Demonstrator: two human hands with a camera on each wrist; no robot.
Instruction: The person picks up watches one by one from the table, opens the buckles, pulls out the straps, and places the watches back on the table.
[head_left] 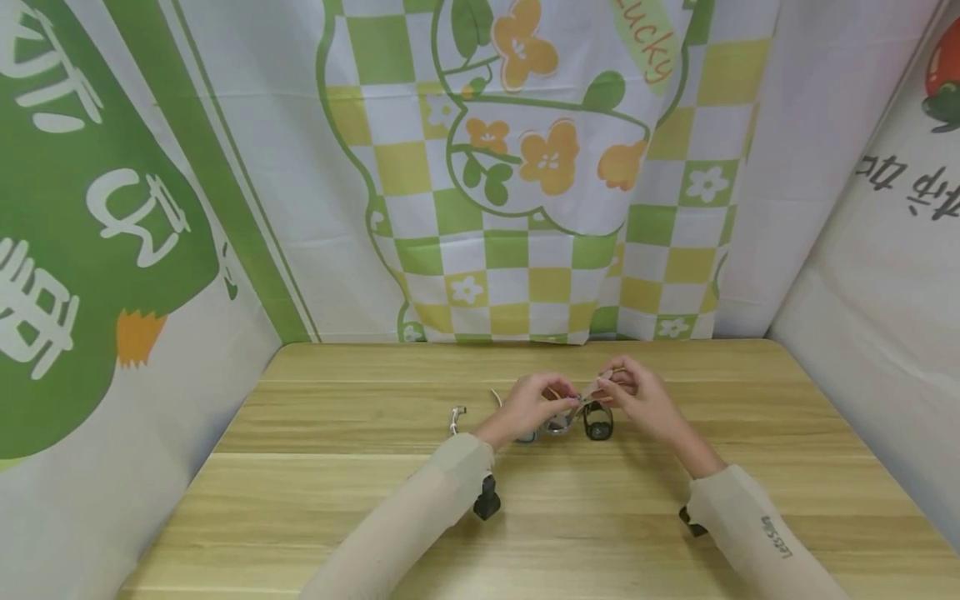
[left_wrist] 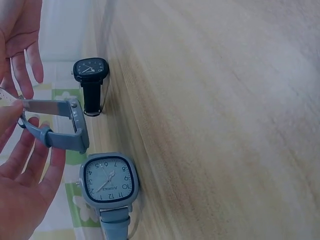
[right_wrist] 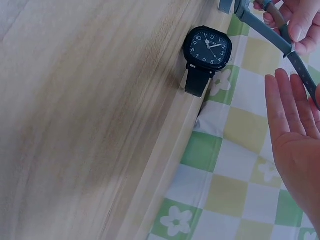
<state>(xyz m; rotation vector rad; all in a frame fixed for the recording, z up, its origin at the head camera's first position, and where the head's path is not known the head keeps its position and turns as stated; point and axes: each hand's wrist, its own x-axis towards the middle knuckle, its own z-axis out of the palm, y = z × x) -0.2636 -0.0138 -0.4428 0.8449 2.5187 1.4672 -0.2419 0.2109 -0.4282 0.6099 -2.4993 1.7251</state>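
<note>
My left hand [head_left: 528, 404] pinches a grey-blue wristwatch [left_wrist: 62, 140] by its strap near the buckle, thumb against fingers. The strap forms a loop, and the watch case is turned side-on in the left wrist view. My right hand [head_left: 637, 400] pinches the free end of the strap [right_wrist: 301, 70], its other fingers stretched out. Below the hands, a black watch [right_wrist: 207, 47] rests on the table with its dial showing. Another grey-blue watch [left_wrist: 110, 177], with a pale square dial, lies close to my left hand.
A small silvery-white item [head_left: 456, 418] lies left of my left hand, and a thin white strip [head_left: 497, 398] shows behind that hand. The wooden table [head_left: 600, 517] ends at a checked, flowered curtain [head_left: 510, 250]. Both wrists carry black cameras.
</note>
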